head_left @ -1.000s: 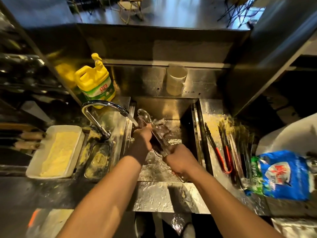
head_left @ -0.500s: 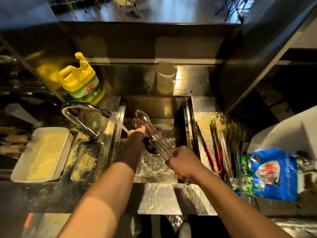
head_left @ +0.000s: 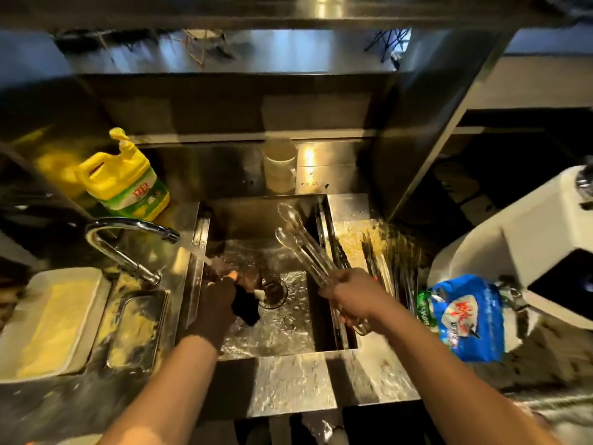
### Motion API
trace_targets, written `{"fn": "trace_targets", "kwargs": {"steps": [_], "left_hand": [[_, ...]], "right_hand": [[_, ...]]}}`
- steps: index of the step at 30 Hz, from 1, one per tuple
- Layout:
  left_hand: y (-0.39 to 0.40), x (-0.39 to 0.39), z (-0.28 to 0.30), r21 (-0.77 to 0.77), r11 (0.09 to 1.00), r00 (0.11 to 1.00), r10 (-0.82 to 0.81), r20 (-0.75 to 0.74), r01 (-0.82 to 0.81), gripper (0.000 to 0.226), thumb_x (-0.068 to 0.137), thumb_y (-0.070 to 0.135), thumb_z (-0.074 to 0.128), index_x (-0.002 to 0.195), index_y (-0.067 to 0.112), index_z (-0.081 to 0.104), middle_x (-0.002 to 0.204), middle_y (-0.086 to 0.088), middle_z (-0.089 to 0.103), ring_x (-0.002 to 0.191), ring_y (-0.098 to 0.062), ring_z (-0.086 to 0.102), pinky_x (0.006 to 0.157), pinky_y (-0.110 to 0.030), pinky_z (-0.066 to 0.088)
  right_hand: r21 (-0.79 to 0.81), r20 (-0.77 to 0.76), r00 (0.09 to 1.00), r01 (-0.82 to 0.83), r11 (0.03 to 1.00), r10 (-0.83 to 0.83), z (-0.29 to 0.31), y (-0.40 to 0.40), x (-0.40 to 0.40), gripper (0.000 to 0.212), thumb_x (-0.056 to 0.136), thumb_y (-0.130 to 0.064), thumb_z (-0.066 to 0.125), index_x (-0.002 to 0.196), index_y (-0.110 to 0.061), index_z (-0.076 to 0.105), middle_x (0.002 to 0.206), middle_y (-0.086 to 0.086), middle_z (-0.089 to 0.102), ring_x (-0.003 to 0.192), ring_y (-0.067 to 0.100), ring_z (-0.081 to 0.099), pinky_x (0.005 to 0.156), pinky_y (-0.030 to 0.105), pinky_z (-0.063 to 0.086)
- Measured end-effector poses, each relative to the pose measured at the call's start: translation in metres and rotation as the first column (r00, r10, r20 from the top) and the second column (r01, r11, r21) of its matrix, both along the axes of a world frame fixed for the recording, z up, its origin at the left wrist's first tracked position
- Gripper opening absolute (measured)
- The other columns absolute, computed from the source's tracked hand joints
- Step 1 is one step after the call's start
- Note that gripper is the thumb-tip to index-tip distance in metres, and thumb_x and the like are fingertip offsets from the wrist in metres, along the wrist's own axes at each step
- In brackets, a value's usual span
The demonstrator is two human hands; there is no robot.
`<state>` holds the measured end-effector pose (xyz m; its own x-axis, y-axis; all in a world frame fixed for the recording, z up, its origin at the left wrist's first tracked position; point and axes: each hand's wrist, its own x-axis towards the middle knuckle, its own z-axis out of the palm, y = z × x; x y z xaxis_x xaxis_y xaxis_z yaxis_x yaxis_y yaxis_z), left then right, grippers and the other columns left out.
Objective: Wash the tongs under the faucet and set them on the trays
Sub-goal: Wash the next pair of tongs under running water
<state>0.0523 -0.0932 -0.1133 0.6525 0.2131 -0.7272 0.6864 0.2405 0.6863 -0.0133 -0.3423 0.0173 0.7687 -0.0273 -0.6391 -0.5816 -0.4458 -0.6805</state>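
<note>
while one right hand (head_left: 348, 292) grips one pair of tongs (head_left: 303, 244) pointing eleven o'clock, one left hand (head_left: 221, 300) clutches one dark cloth (head_left: 247, 305)

Single head-worn wide-angle view, looking steeply down and forward onto the sink (head_left: 266, 340) from close above. The sink sits centre frame; the faucet (head_left: 128, 239) lies left of it, counter edges bowing outward. No second view overlaps.

A wet steel bench (head_left: 288, 380) is seen with a sink (head_left: 266, 332) set into it. On it are placed a yellow detergent jug (head_left: 125, 181), a white tray (head_left: 54, 319), a steel tray (head_left: 138, 329), and a blue bag (head_left: 465, 319) at the right.
</note>
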Motion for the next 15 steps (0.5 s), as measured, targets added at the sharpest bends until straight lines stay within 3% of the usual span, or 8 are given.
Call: {"fn": "trace_targets", "kwargs": {"steps": [2, 4, 6, 8, 11, 13, 15], "left_hand": [[-0.001, -0.005, 0.000, -0.029, 0.998, 0.998, -0.062, -0.013, 0.061, 0.024, 0.099, 0.026, 0.054, 0.087, 0.005, 0.058, 0.088, -0.016, 0.056, 0.084, -0.030, 0.057, 0.084, -0.043, 0.047], [-0.004, -0.007, 0.006, -0.069, 0.994, 0.996, -0.081, -0.024, 0.079, 0.019, 0.099, 0.024, 0.056, 0.103, 0.006, 0.057, 0.089, -0.015, 0.060, 0.089, -0.026, 0.060, 0.091, -0.043, 0.048], [-0.011, -0.006, 0.015, -0.121, 0.988, 0.996, -0.094, -0.002, 0.093, 0.022, 0.100, 0.018, 0.053, 0.116, 0.004, 0.057, 0.086, -0.015, 0.065, 0.082, -0.021, 0.065, 0.087, -0.037, 0.048], [-0.016, -0.009, 0.024, -0.063, 0.987, 0.989, -0.147, 0.028, 0.148, 0.034, 0.097, 0.019, 0.060, 0.123, -0.002, 0.061, 0.101, -0.015, 0.067, 0.094, -0.025, 0.066, 0.093, -0.040, 0.051], [-0.029, -0.019, 0.049, -0.045, 0.965, 0.965, -0.253, 0.074, 0.257, 0.029, 0.094, 0.027, 0.063, 0.118, 0.010, 0.064, 0.104, -0.016, 0.072, 0.099, -0.033, 0.069, 0.096, -0.053, 0.054], [-0.043, -0.022, 0.068, -0.003, 0.951, 0.939, -0.306, 0.155, 0.311, 0.025, 0.095, 0.024, 0.061, 0.117, 0.014, 0.064, 0.098, -0.011, 0.071, 0.096, -0.032, 0.068, 0.096, -0.051, 0.054], [-0.061, -0.024, 0.086, 0.076, 0.927, 0.901, -0.376, 0.215, 0.368, 0.016, 0.094, 0.024, 0.061, 0.109, 0.020, 0.063, 0.100, -0.011, 0.069, 0.097, -0.032, 0.068, 0.094, -0.051, 0.054]], "right_hand": [[0.018, 0.020, 0.998, 0.053, 0.998, -0.054, 0.000, 0.008, -0.004, 0.030, 0.093, -0.044, 0.061, 0.108, -0.018, 0.061, 0.076, 0.008, 0.059, 0.043, 0.010, 0.052, 0.041, 0.022, 0.043], [-0.018, 0.042, 0.995, 0.096, 0.995, -0.096, 0.001, 0.018, -0.008, 0.041, 0.092, -0.061, 0.048, 0.100, -0.023, 0.060, 0.077, 0.008, 0.061, 0.047, 0.012, 0.053, 0.043, 0.022, 0.043], [-0.096, 0.101, 0.990, 0.108, 0.990, -0.098, 0.001, 0.022, -0.013, 0.046, 0.095, -0.062, 0.038, 0.099, -0.022, 0.061, 0.074, 0.004, 0.064, 0.050, 0.013, 0.055, 0.049, 0.026, 0.044], [-0.216, 0.188, 0.979, 0.114, 0.970, -0.074, 0.002, 0.026, -0.021, 0.048, 0.097, -0.060, 0.035, 0.104, -0.022, 0.064, 0.070, -0.003, 0.065, 0.053, 0.010, 0.057, 0.054, 0.024, 0.043], [-0.332, 0.274, 0.961, 0.142, 0.933, -0.049, 0.010, 0.024, -0.038, 0.053, 0.097, -0.058, 0.036, 0.127, -0.022, 0.062, 0.089, -0.001, 0.069, 0.078, 0.015, 0.062, 0.067, 0.026, 0.045], [-0.347, 0.305, 0.949, 0.193, 0.918, -0.085, 0.017, 0.018, -0.051, 0.058, 0.095, -0.062, 0.036, 0.131, -0.023, 0.059, 0.091, 0.002, 0.065, 0.084, 0.022, 0.063, 0.077, 0.033, 0.051], [-0.372, 0.346, 0.931, 0.250, 0.894, -0.116, 0.025, 0.011, -0.063, 0.063, 0.092, -0.066, 0.037, 0.134, -0.025, 0.058, 0.105, 0.006, 0.070, 0.095, 0.024, 0.065, 0.083, 0.033, 0.050]]}}
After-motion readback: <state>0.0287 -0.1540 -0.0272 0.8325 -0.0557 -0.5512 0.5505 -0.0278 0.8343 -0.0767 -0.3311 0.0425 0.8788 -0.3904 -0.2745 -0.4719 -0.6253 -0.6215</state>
